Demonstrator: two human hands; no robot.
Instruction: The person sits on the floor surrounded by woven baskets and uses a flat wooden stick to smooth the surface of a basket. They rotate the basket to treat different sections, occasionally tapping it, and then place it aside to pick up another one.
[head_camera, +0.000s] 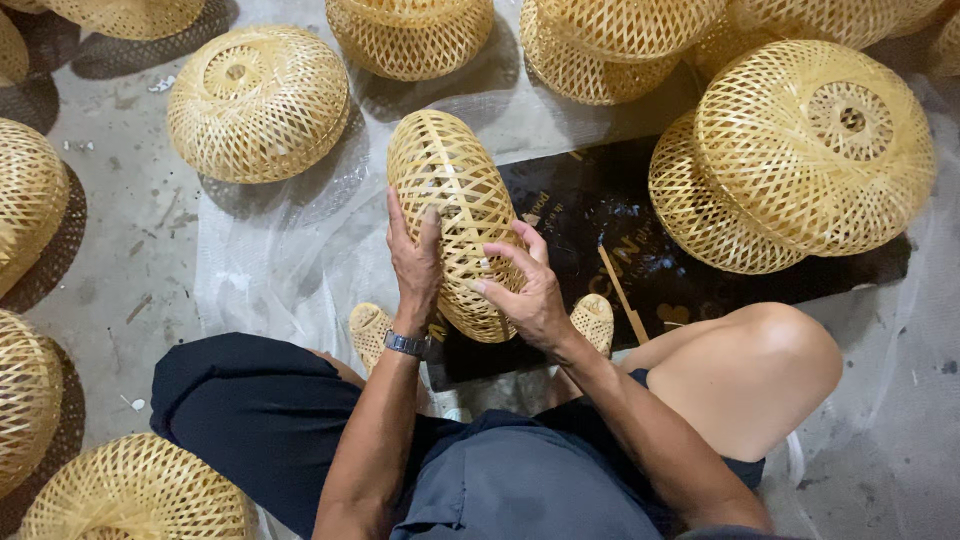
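I hold a woven bamboo lampshade on its edge in front of me, an oval lattice of pale yellow strips. My left hand grips its left side, with a metal watch on the wrist. My right hand presses its fingertips on the lower right of the weave. Both hands are closed on the shade, above my feet in woven sandals.
Several finished bamboo shades lie around on the concrete floor: one at back left, two stacked at the right, others along the left edge and bottom left. A black printed sheet and clear plastic film lie underfoot.
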